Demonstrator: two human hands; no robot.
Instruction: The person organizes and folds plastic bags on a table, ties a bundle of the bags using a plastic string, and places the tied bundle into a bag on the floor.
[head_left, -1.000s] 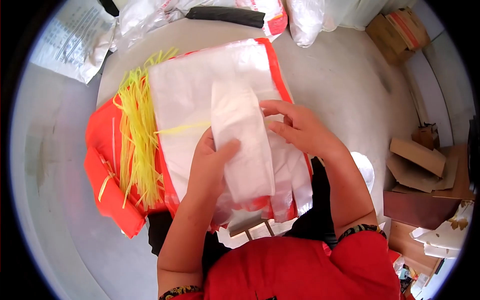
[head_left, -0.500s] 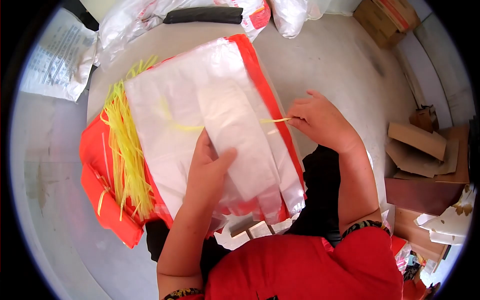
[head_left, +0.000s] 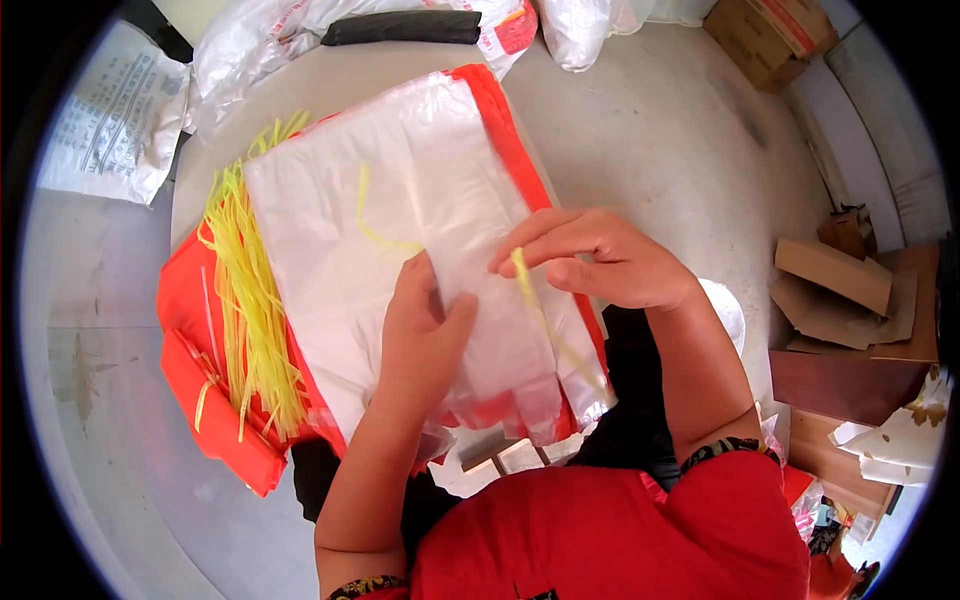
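A folded bundle of clear plastic lies on a stack of clear plastic sheets or bags. My left hand grips its left edge, thumb on top and fingers partly hidden at the side. A thin yellow strip comes out by my left fingertips; its middle is out of sight at the bundle. The strip's other end hangs from the fingers of my right hand, which is over the right side of the bundle, thumb apart from the fingers.
Many loose yellow strips lie along the stack's left side, over red plastic. A black roll and white plastic sacks are at the back. Cardboard boxes stand on the right.
My right hand has moved left over the bundle, bringing the strip's right end inward. The strip's left end has swung upward. My left hand stays almost where it was.
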